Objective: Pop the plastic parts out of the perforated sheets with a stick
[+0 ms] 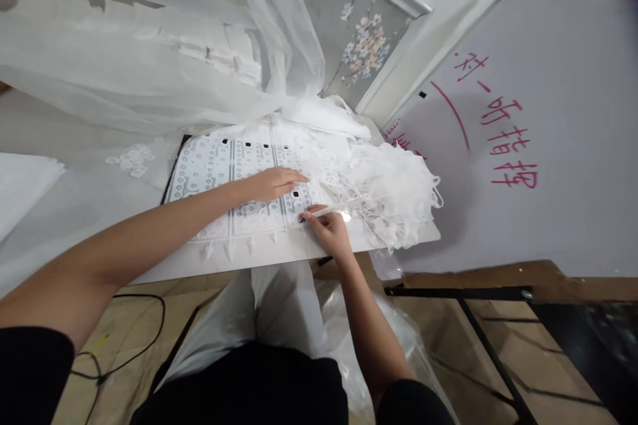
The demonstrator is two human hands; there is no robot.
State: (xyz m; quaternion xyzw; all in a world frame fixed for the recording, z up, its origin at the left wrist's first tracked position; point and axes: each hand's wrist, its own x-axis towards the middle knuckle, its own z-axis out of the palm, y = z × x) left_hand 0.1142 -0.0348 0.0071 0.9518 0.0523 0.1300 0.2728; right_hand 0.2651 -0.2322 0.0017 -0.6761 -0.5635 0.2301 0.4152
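A sheet of white lace patterned with small round motifs (214, 163) lies flat on a white board (279, 254) in front of me. My left hand (274, 182) rests on the lace, fingers stretched out flat and pressing it down. Just to the right, my right hand (326, 226) is closed in a pinch on a thin white pen-like tool (333, 210), whose tip meets the lace near my left fingertips. A heap of cut white lace strips (393, 192) lies on the board right of both hands.
Sheer white tulle (149, 46) drapes over the back left. A white sheet with red handwriting (498, 126) stands at the right. A black cable (124, 339) runs over the floor at lower left, and a black metal frame (478, 319) stands at lower right.
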